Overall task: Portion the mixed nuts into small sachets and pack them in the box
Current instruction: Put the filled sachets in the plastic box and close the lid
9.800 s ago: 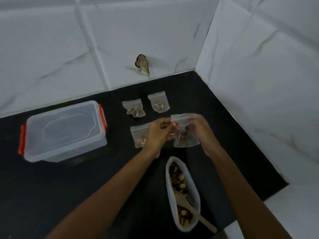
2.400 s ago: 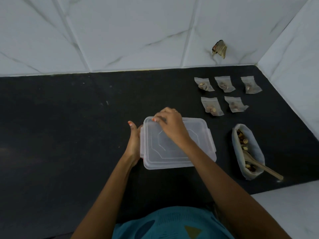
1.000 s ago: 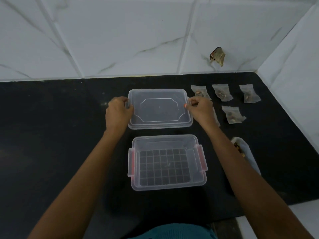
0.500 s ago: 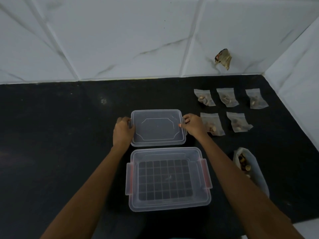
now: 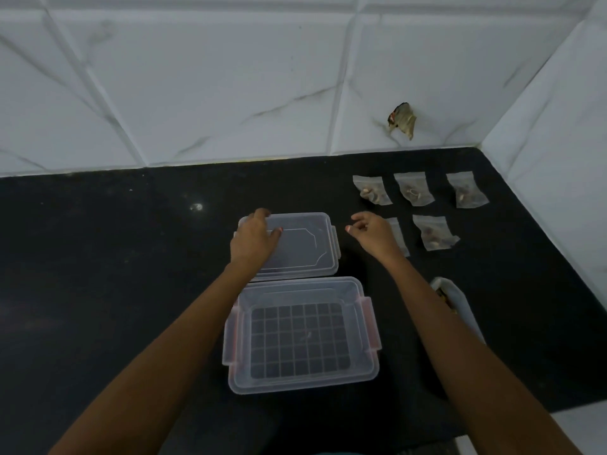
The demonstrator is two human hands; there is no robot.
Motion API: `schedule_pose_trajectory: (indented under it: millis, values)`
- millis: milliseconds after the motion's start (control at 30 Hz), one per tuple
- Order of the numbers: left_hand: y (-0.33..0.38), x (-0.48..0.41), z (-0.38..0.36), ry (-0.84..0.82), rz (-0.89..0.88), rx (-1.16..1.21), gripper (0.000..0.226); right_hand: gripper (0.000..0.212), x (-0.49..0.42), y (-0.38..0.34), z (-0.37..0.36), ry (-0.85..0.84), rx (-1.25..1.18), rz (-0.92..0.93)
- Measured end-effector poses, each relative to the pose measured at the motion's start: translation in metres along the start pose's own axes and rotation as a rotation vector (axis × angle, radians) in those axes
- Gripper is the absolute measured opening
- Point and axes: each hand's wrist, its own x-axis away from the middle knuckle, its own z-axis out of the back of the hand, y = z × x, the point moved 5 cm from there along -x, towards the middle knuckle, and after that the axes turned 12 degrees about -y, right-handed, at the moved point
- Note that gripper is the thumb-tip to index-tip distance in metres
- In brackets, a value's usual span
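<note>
White, grey-veined wall tiles (image 5: 197, 77) meet in a corner above a black bench (image 5: 131, 290). The clear plastic box (image 5: 356, 323) stands open on the bench in front of the person, with a grid pattern on its floor, nothing inside, and a reddish latch (image 5: 373, 323) folded out at each short end.

Just behind the box, almost touching its far rim, the lid (image 5: 302, 247) lies flat. The left hand (image 5: 254, 239) rests on the left part of the lid, fingers relaxed and reaching to the far left corner. The right hand (image 5: 372, 233) hovers behind and to the right of the box, just beside the lid's right edge, with its fingers loosely curled and nothing in them.

Five filled sachets lie behind and to the right of the box. The far row holds three (image 5: 372, 193) (image 5: 414, 189) (image 5: 466, 190). The nearer row holds two, one in plain view (image 5: 433, 236) and one mostly hidden under the right hand (image 5: 400, 236).

Right of the box, the bag of mixed nuts (image 5: 460, 303) shows partly past the right forearm. A crumpled scrap (image 5: 402, 119) clings to the wall far behind the box.
</note>
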Motion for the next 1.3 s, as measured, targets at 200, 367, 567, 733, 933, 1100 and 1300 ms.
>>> schedule_pose_trajectory:
  millis: [200, 367, 567, 733, 933, 1100, 1300]
  values:
    - [0.08, -0.017, -0.044, -0.181, -0.036, 0.122, 0.031, 0.034, 0.01, 0.03, 0.058, 0.098, -0.05, -0.017]
    - [0.123, -0.034, -0.098, -0.316, 0.043, 0.212, 0.018, 0.032, 0.016, 0.086, 0.103, 0.178, -0.111, -0.117]
    - [0.132, -0.048, -0.141, -0.333, 0.257, 0.301, 0.045, 0.037, 0.01, 0.14, 0.134, 0.267, -0.144, -0.239]
    - [0.133, -0.053, -0.159, -0.304, 0.339, 0.248, 0.069, 0.052, 0.0, 0.155, 0.13, 0.211, -0.251, -0.288]
    - [0.136, -0.056, -0.17, -0.28, 0.349, 0.233, 0.071, 0.046, -0.01, 0.155, 0.12, 0.166, -0.293, -0.28]
    - [0.133, -0.059, -0.176, -0.279, 0.302, 0.339, 0.041, 0.031, -0.013, 0.151, 0.112, 0.146, -0.373, -0.27]
    - [0.127, -0.049, -0.166, -0.228, 0.21, 0.527, 0.042, 0.027, 0.004, 0.14, 0.109, 0.127, -0.627, -0.248]
